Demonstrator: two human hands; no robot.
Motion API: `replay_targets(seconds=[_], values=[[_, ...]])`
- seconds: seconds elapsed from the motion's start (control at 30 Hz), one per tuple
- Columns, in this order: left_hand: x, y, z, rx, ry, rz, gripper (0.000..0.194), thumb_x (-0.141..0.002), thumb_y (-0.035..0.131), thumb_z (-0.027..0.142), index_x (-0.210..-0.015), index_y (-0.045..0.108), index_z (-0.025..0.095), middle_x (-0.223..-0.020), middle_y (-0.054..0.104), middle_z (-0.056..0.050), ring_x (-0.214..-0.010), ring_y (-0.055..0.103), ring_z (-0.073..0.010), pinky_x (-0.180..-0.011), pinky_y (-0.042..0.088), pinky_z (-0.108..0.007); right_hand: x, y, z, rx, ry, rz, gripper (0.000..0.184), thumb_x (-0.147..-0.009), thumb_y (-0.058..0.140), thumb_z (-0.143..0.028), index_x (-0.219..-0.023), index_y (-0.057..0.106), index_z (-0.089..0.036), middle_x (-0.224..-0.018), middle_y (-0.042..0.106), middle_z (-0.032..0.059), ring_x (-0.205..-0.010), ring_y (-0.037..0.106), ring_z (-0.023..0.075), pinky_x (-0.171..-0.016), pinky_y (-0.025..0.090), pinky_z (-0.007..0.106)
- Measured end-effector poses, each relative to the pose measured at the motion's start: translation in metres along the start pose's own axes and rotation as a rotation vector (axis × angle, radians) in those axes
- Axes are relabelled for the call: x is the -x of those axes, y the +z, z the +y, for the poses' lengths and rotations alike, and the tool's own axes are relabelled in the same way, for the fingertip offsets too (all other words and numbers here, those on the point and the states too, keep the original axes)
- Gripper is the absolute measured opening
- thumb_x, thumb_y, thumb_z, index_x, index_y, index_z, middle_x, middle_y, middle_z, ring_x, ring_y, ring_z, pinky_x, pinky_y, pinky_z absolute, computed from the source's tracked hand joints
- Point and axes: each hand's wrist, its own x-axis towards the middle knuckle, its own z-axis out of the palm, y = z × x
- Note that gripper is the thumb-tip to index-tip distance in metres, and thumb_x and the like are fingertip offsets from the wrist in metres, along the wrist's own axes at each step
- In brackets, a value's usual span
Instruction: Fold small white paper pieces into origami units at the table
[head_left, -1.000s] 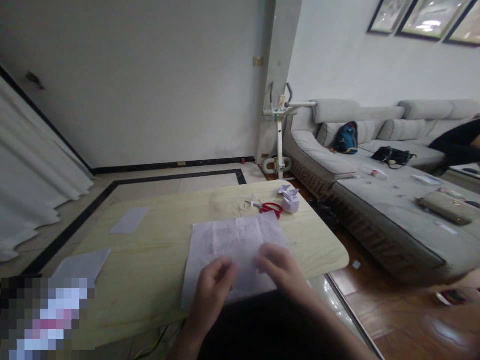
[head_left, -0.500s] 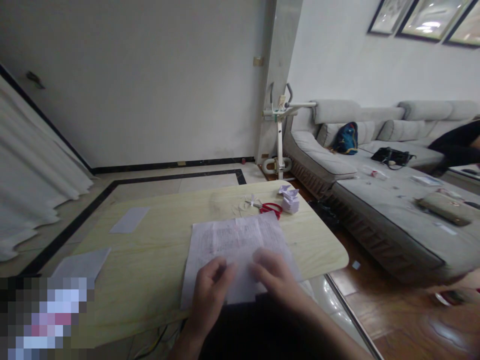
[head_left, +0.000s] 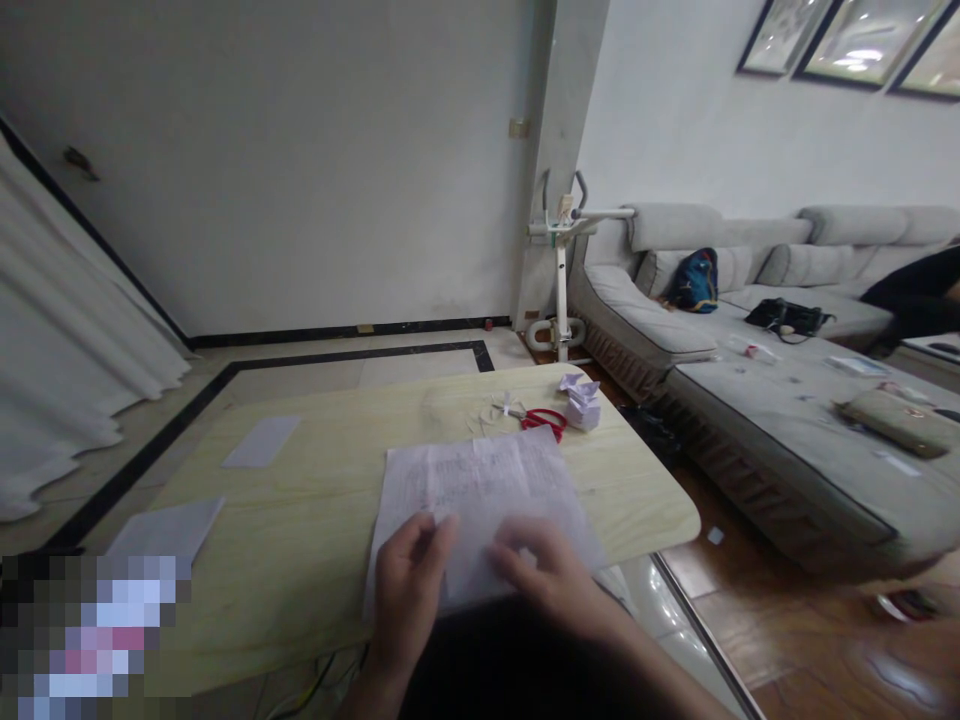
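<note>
The sheet (head_left: 472, 475) is pale, printed and creased. It lies spread open on the desk (head_left: 300, 540), extending to the near edge.

Sheet (head_left: 480, 485) pale lilac (faint printed lines); scissor handles (head_left: 556, 413) red; tabletop (head_left: 300, 530) yellowish, wood-grained; sofa (head_left: 780, 430) grey.

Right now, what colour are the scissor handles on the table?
Red; the scissor handles show best in the head view.

At the lower centre of the frame, the right hand (head_left: 541, 570) now sits lower and further left. The left hand (head_left: 411, 570) is slightly further left too.
</note>
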Motion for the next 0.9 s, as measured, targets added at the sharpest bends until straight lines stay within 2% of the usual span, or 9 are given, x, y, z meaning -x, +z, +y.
replay_targets(seconds=[0.07, 0.13, 0.43, 0.53, 0.63, 0.7, 0.8, 0.9], values=[[0.0, 0.0, 0.0, 0.038, -0.018, 0.041, 0.033, -0.077, 0.061, 0.045, -0.058, 0.049, 0.02, -0.05, 0.043, 0.006, -0.048, 0.043, -0.0118, -0.043, 0.035, -0.019, 0.0, -0.001, -0.002, -0.005, 0.018, -0.056, 0.027, -0.09, 0.056, -0.039, -0.072, 0.06, -0.019, -0.068, 0.058, -0.0002, -0.069, 0.054, 0.0169, -0.067, 0.043, 0.028], [-0.001, -0.001, -0.001, 0.047, -0.03, 0.032, 0.033, -0.077, 0.061, 0.045, -0.059, 0.05, 0.02, -0.051, 0.044, 0.006, -0.049, 0.044, -0.012, -0.044, 0.036, -0.019, 0.0, -0.002, -0.003, -0.005, 0.025, -0.074, 0.026, -0.09, 0.056, -0.037, -0.073, 0.061, -0.018, -0.069, 0.058, -0.0002, -0.069, 0.054, 0.0166, -0.067, 0.044, 0.028], [0.0, 0.001, 0.001, -0.049, 0.01, -0.087, 0.036, -0.077, 0.061, 0.047, -0.055, 0.047, 0.021, -0.049, 0.041, 0.006, -0.048, 0.041, -0.0115, -0.043, 0.035, -0.019, -0.001, -0.004, 0.001, 0.017, 0.013, 0.039, 0.024, -0.087, 0.057, -0.037, -0.07, 0.059, -0.02, -0.069, 0.056, -0.0001, -0.072, 0.054, 0.0181, -0.072, 0.045, 0.03], [0.001, 0.004, -0.001, -0.044, -0.011, -0.162, 0.037, -0.075, 0.062, 0.048, -0.053, 0.049, 0.02, -0.048, 0.044, 0.005, -0.048, 0.044, -0.0122, -0.043, 0.036, -0.02, -0.002, -0.002, 0.004, 0.013, 0.0, 0.114, 0.026, -0.086, 0.057, -0.039, -0.068, 0.057, -0.02, -0.067, 0.054, -0.0003, -0.07, 0.053, 0.0181, -0.07, 0.045, 0.03], [0.002, 0.008, -0.005, -0.028, -0.018, -0.186, 0.04, -0.074, 0.063, 0.049, -0.05, 0.048, 0.021, -0.046, 0.046, 0.004, -0.046, 0.044, -0.0125, -0.041, 0.036, -0.02, -0.004, -0.002, 0.007, -0.032, -0.015, 0.15, 0.029, -0.087, 0.056, -0.041, -0.068, 0.056, -0.02, -0.065, 0.053, -0.0007, -0.067, 0.052, 0.0173, -0.067, 0.045, 0.029], [0.003, 0.01, -0.006, -0.011, 0.003, -0.176, 0.037, -0.075, 0.064, 0.046, -0.052, 0.052, 0.02, -0.046, 0.049, 0.004, -0.046, 0.045, -0.0125, -0.042, 0.037, -0.02, -0.005, -0.003, 0.008, -0.063, -0.019, 0.142, 0.03, -0.089, 0.054, -0.041, -0.068, 0.054, -0.019, -0.064, 0.052, -0.0011, -0.065, 0.051, 0.0163, -0.064, 0.044, 0.028], [0.006, 0.012, -0.005, 0.018, 0.011, -0.156, 0.025, -0.076, 0.063, 0.041, -0.066, 0.065, 0.019, -0.048, 0.052, 0.005, -0.047, 0.048, -0.013, -0.043, 0.038, -0.02, -0.005, -0.003, 0.008, -0.058, -0.039, 0.132, 0.028, -0.089, 0.053, -0.035, -0.066, 0.052, -0.019, -0.062, 0.05, -0.002, -0.063, 0.049, 0.0148, -0.061, 0.042, 0.026], [0.007, 0.012, -0.005, -0.008, 0.026, -0.182, 0.023, -0.077, 0.064, 0.039, -0.076, 0.071, 0.018, -0.054, 0.059, 0.003, -0.051, 0.052, -0.0146, -0.046, 0.041, -0.021, -0.004, -0.003, 0.006, -0.004, -0.072, 0.12, 0.025, -0.087, 0.053, -0.028, -0.064, 0.051, -0.019, -0.061, 0.049, -0.0025, -0.062, 0.048, 0.0143, -0.059, 0.041, 0.025]])
